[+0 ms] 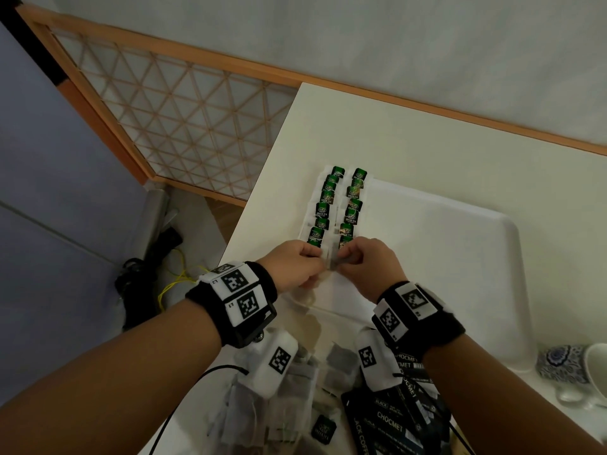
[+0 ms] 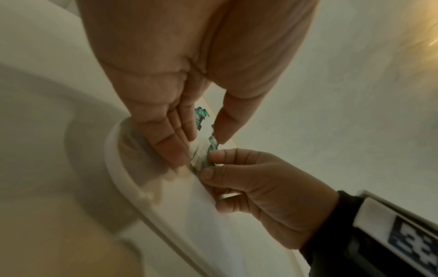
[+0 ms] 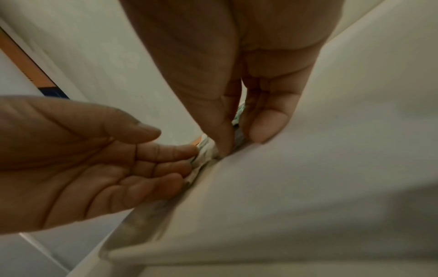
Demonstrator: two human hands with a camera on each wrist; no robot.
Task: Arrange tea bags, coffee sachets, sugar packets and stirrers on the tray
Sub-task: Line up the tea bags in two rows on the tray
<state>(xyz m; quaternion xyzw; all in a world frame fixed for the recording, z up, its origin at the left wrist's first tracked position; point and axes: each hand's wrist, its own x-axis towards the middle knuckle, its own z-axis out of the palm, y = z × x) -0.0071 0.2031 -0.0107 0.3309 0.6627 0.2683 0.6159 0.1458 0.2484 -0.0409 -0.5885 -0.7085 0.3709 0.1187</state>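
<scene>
Two columns of green-tagged tea bags (image 1: 338, 205) lie along the left side of the white tray (image 1: 460, 244). Both hands meet at the near end of these columns. My right hand (image 1: 343, 257) pinches a tea bag (image 1: 331, 262) between thumb and forefinger, which the right wrist view (image 3: 241, 144) confirms. My left hand (image 1: 315, 257) touches the neighbouring white tea bag paper (image 3: 203, 155) with straight fingers, its thumb held apart. In the left wrist view the left hand (image 2: 201, 148) reaches down onto the tray rim (image 2: 118, 168).
Loose tea bags (image 1: 295, 389) and black coffee sachets (image 1: 394, 421) are piled on the white table near me, under my wrists. A blue patterned cup (image 1: 561, 362) and a white cup (image 1: 596, 369) stand right of the tray. The table's left edge (image 1: 262, 192) drops to the floor.
</scene>
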